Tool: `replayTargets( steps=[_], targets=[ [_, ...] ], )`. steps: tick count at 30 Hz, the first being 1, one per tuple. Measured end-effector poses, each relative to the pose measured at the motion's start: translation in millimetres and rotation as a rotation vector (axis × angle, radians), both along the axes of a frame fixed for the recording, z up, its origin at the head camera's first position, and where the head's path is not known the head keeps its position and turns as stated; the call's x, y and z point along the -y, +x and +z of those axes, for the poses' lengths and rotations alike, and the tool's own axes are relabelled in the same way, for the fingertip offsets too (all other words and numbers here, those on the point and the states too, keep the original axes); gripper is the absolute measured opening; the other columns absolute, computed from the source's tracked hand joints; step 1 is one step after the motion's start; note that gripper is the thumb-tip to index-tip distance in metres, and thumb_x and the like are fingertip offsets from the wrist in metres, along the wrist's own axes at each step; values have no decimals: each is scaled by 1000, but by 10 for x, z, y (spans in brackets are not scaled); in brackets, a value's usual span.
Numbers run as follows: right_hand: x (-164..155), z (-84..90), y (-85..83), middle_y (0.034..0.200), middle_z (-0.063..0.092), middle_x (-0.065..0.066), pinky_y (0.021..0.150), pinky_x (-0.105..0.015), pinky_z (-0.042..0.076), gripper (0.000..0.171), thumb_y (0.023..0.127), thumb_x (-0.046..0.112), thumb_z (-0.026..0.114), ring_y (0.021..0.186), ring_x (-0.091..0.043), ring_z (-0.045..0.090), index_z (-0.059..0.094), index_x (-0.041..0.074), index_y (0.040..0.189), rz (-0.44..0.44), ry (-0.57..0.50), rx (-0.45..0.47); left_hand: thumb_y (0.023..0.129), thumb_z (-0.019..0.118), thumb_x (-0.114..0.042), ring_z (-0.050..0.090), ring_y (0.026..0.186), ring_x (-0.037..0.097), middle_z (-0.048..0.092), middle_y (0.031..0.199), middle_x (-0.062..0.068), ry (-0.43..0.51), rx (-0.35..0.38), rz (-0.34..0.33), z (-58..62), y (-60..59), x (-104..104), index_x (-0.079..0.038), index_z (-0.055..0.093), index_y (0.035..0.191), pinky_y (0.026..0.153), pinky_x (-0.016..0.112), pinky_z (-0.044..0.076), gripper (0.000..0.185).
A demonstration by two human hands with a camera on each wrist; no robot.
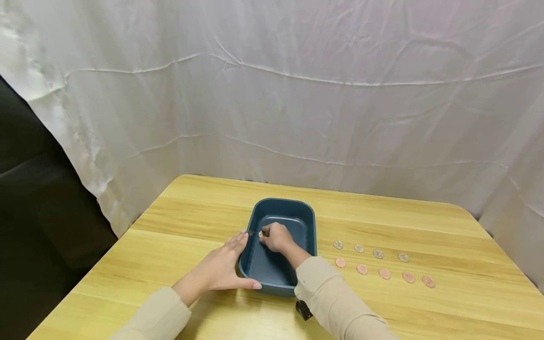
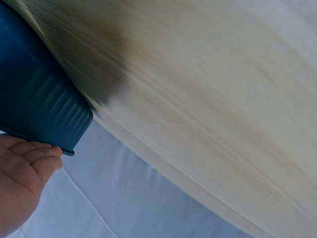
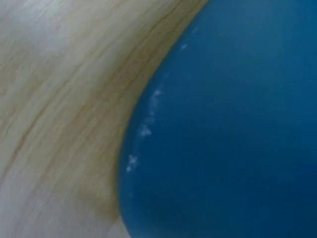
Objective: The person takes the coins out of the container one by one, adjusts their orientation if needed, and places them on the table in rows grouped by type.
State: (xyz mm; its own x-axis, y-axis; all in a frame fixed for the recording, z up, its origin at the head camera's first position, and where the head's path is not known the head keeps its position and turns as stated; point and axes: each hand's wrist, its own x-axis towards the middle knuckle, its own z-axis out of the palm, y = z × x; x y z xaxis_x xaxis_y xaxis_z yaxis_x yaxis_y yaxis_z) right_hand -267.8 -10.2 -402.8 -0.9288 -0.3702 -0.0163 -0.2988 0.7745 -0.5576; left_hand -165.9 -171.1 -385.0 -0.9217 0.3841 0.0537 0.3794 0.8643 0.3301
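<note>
A dark blue plastic bin [image 1: 280, 285] stands on the table. My left hand [image 1: 221, 267] rests against its left side and near left corner, the fingers along the rim and the thumb at the near edge. In the left wrist view, the left fingertips [image 2: 48, 157] touch the rim of the bin [image 2: 44, 99]. Inside the bin, my right hand [image 1: 277, 237] pinches a small shiny coin [image 1: 261, 234] near the left wall. The right wrist view shows only the bin's outer wall [image 3: 223, 139] and table, not the hand.
Right of the bin, a row of several silver coins [image 1: 378, 254] lies behind a row of several copper coins [image 1: 384, 274] on the wooden table [image 1: 204, 212]. A black wrist device [image 1: 303, 310] shows under the right sleeve. White curtains [image 1: 297, 118] hang behind the table.
</note>
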Motion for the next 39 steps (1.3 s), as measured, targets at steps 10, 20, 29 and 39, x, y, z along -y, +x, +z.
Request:
replayTargets(
  steps=[10, 20, 29, 39],
  targets=[
    [0, -1, 27, 85, 68, -7, 73, -33, 51, 9, 81, 8, 69, 77, -19, 61, 69, 3, 89, -56, -28, -19, 66, 61, -75, 28, 138, 35, 23, 153, 17, -4, 5, 5, 3, 0, 2, 0, 24, 146, 103, 49, 39, 116],
    [10, 34, 45, 71, 52, -2, 60, -28, 42, 16, 80, 10, 70, 65, -16, 48, 56, 7, 75, -56, 60, 13, 65, 62, -74, 28, 138, 35, 24, 152, 17, 14, -7, 3, 3, 3, 3, 0, 24, 146, 103, 49, 39, 116],
    [-4, 71, 71, 63, 46, -1, 54, -23, 38, 24, 76, 9, 74, 59, -14, 45, 51, 8, 67, -41, 128, 19, 65, 63, -74, 28, 139, 33, 24, 152, 16, 19, -15, -5, -1, -2, -5, 1, 25, 145, 103, 48, 39, 116],
    [-90, 114, 177, 55, 45, 1, 52, -20, 37, 31, 78, 7, 71, 54, -12, 43, 49, 9, 57, 10, 113, -37, 65, 62, -74, 27, 139, 33, 23, 153, 15, 20, -16, 0, -13, 6, 11, 1, 25, 145, 102, 48, 41, 116]
  ],
)
